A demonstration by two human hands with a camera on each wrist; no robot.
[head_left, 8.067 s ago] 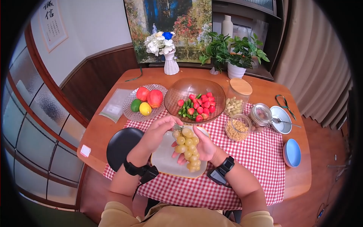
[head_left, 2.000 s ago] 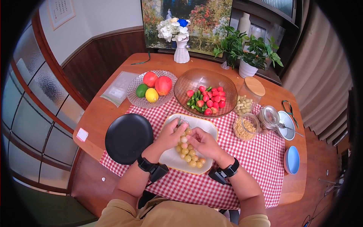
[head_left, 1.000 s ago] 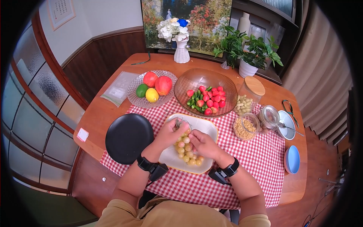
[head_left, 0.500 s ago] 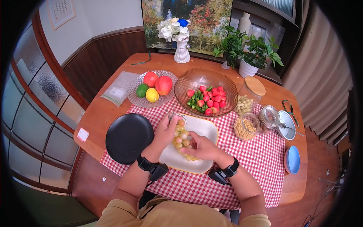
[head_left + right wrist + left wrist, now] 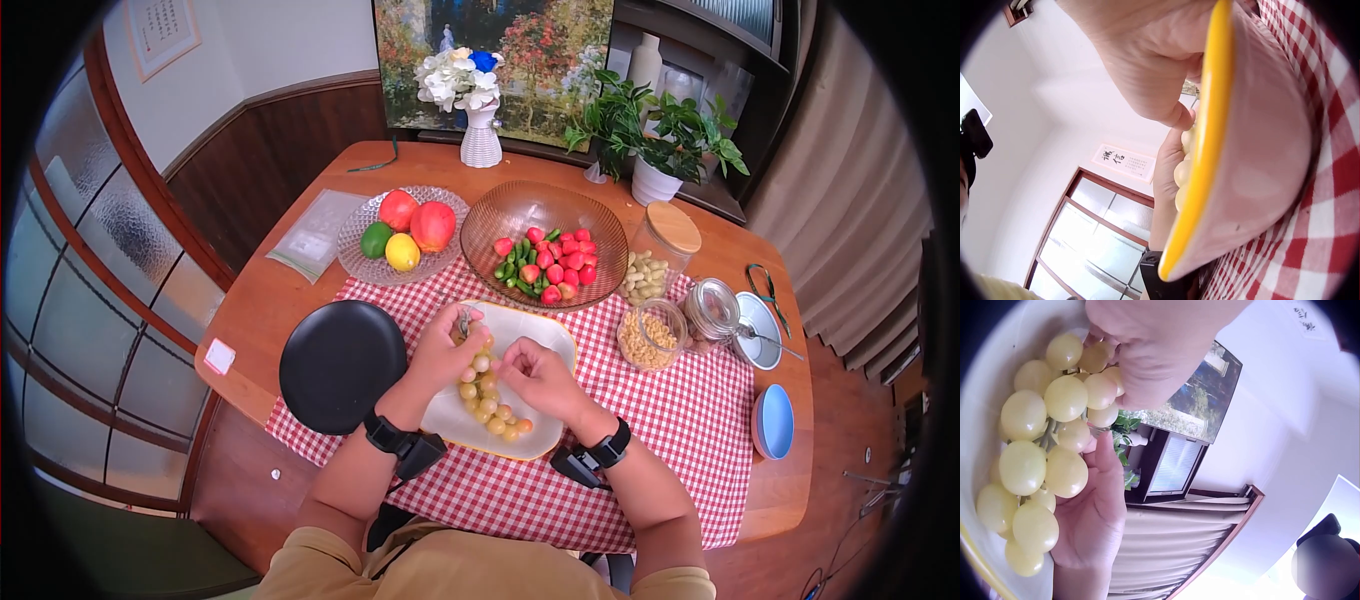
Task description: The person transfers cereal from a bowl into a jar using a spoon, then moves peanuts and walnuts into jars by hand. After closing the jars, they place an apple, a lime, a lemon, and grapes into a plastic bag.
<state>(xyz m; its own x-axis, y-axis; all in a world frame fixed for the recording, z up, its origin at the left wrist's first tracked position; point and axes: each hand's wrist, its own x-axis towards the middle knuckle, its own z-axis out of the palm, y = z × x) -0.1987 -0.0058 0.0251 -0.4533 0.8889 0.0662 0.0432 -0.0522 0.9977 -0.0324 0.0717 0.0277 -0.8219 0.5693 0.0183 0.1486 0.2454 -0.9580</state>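
A bunch of pale yellow-green grapes (image 5: pixel 482 400) hangs over a white tray (image 5: pixel 545 435) with a yellow rim. The left hand (image 5: pixel 436 352) grips the bunch at its stem end. On the other side, the right hand (image 5: pixel 543 378) has thumb and fingers pinched together against the upper grapes. The left wrist view shows the grapes (image 5: pixel 1022 469) large, the left hand (image 5: pixel 1154 347) above and the right hand (image 5: pixel 1094 515) behind them. In the right wrist view the tray (image 5: pixel 1260 150) covers most of the bunch, and the right hand's fingertips are partly hidden.
A black plate (image 5: pixel 342 367) lies left of the tray. Behind are a glass plate (image 5: pixel 350 250) of fruit and a brown bowl (image 5: pixel 480 225) of red and green produce. Glass jars (image 5: pixel 650 337) and a blue bowl (image 5: pixel 773 422) stand at the right.
Since half a second ago, the right hand has moved up along the bunch, its fingers drawn in from a looser spread. Eight seconds ago the right palm was beneath the grapes; the head view has also shifted.
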